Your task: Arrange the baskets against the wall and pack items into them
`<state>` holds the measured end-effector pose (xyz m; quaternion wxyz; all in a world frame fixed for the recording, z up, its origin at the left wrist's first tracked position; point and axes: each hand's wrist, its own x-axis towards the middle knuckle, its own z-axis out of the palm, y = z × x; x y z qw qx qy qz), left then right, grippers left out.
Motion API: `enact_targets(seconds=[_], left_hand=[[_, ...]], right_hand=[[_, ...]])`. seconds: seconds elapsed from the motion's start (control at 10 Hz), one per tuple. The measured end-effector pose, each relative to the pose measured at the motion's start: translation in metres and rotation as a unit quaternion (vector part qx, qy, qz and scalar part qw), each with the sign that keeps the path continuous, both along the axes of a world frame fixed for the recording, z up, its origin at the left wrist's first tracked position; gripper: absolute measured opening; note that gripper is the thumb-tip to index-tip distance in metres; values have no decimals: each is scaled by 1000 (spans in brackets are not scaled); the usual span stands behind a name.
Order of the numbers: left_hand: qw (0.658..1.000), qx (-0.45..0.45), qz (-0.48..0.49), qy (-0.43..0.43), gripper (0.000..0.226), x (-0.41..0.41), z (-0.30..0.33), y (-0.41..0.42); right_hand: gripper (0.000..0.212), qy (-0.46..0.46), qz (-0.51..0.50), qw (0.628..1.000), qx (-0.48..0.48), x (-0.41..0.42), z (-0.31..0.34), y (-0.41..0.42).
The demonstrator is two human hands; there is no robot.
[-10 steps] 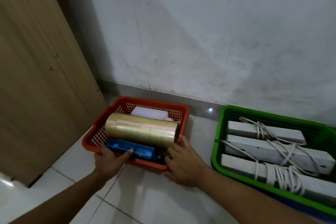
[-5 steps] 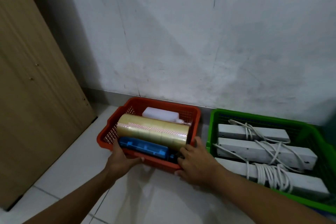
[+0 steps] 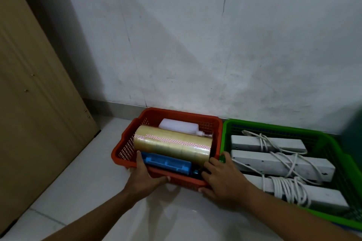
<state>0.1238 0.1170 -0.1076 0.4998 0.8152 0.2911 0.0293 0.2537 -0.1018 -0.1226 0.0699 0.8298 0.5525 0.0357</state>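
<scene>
I have both hands clamped on the near rim of the red basket (image 3: 125, 150), left hand (image 3: 144, 178) and right hand (image 3: 223, 179), on the floor against the wall beside the green basket (image 3: 225, 133). Stiff plastic, moderately loaded, I judge; the tape rolls (image 3: 172, 146) could roll, so a low two-handed rim hold suits.

A pale grey wall (image 3: 215, 49) fills the upper part of the view, scuffed and marked with thin dark streaks. A grey skirting strip (image 3: 117, 106) runs along its foot. On the left stands a light wooden panel (image 3: 33, 103) dotted with small screw heads. Below lies a glossy white tiled floor (image 3: 82, 178) with faint grout lines.
</scene>
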Motion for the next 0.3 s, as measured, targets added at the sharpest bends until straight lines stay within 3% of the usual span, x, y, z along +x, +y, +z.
enact_targets(seconds=[0.1, 0.3], left_hand=[[1000, -8, 0, -1, 122, 5, -3, 0], [984, -84, 155, 4, 94, 35, 25, -2]], right_hand=[[59, 4, -8, 1000, -22, 0, 1, 2], [56, 130, -67, 989, 1, 3, 28, 6]])
